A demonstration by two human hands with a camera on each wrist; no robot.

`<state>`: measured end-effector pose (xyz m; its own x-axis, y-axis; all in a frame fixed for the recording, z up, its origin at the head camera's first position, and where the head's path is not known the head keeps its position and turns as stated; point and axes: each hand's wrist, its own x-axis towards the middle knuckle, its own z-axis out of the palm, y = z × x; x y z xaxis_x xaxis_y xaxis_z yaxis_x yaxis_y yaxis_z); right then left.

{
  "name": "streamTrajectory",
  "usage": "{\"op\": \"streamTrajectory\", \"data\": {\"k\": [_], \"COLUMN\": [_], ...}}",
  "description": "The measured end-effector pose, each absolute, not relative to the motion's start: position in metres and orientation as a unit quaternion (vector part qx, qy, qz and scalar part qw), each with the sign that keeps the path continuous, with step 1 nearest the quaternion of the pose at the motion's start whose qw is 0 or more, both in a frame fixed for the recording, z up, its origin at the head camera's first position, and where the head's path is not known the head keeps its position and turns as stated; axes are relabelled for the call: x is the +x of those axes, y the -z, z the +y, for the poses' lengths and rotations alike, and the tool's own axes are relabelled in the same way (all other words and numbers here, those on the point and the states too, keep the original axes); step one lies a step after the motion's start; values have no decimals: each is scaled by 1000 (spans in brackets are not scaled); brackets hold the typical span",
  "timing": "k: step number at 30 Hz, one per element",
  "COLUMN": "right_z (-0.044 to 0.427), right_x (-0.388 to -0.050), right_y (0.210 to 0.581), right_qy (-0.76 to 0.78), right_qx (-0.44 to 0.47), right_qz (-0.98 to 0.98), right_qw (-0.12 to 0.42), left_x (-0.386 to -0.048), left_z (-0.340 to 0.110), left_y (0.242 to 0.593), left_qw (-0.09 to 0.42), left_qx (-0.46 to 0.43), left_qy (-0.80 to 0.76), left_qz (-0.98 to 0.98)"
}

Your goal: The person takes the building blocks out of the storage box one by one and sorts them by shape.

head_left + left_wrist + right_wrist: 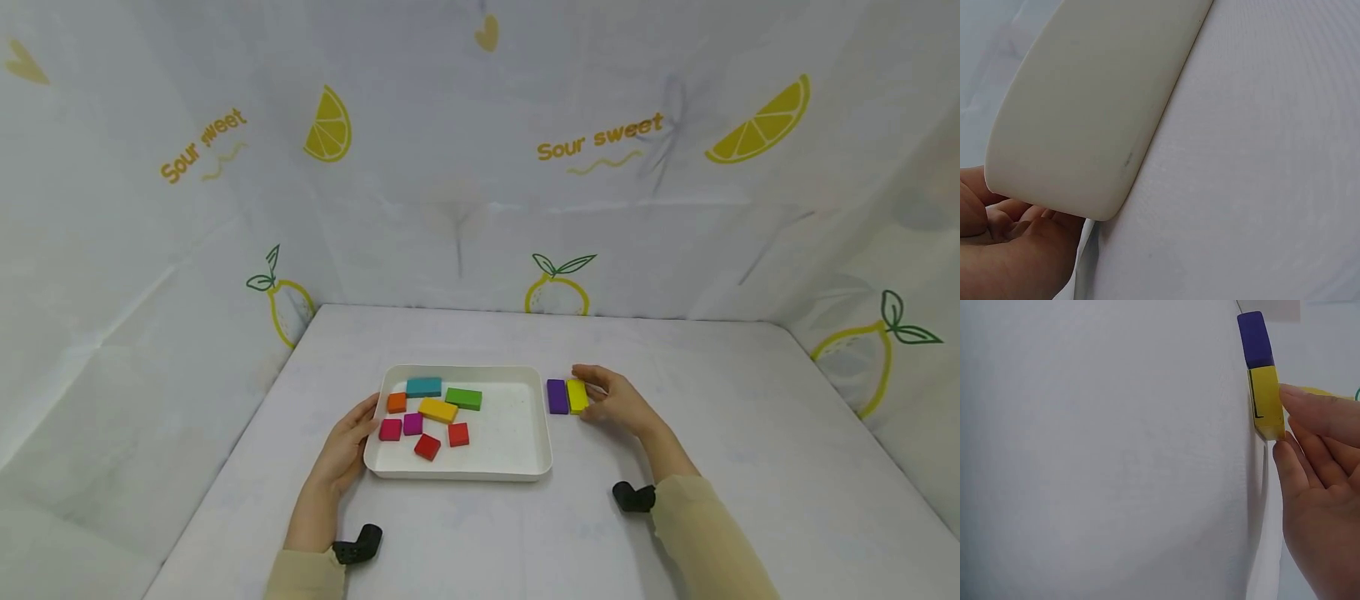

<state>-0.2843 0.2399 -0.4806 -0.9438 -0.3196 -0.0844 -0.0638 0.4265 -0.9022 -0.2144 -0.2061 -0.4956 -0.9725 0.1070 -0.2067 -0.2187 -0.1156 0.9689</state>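
My left hand [347,446] rests against the left end of a white tray [517,433], its fingers at the end wall in the left wrist view. Inside lie small coloured blocks: a blue block [423,387], a green block [463,398], a yellow-orange block [438,409] and several smaller pink, orange and red ones. Just right of the tray, a purple block [557,397] lies side by side with a yellow block [577,397]. My right hand [618,404] holds the yellow block between thumb and fingertips, the block touching the purple one in the right wrist view.
A white cloth covers the table [480,542]. Behind it hangs a white curtain [450,233] printed with lemons and lettering. A black wrist device [360,544] sits on the left wrist, another black device [634,497] on the right.
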Motion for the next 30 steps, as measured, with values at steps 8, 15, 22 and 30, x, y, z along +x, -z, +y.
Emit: {"op": "streamTrajectory", "data": {"k": [8,15,22,30], "right_z": [240,232,214,183], "right_x": [-281,-279,-276,-272], "right_y": [472,466,458,441], "right_qy": [554,571,576,591], "right_qx": [-117,-126,-137,-175], "right_qz": [819,807,802,784], "right_qw": [95,81,78,76], "left_x": [-214,-214,-214,-214], "left_z": [-206,-205,-204,-204], "left_y": [495,495,495,495], "left_qw": [107,107,110,106], "left_qx": [-47,-42,-45,-46], "left_qy": [-747,-747,-749,-747], "left_qz": [654,654,652,655]}}
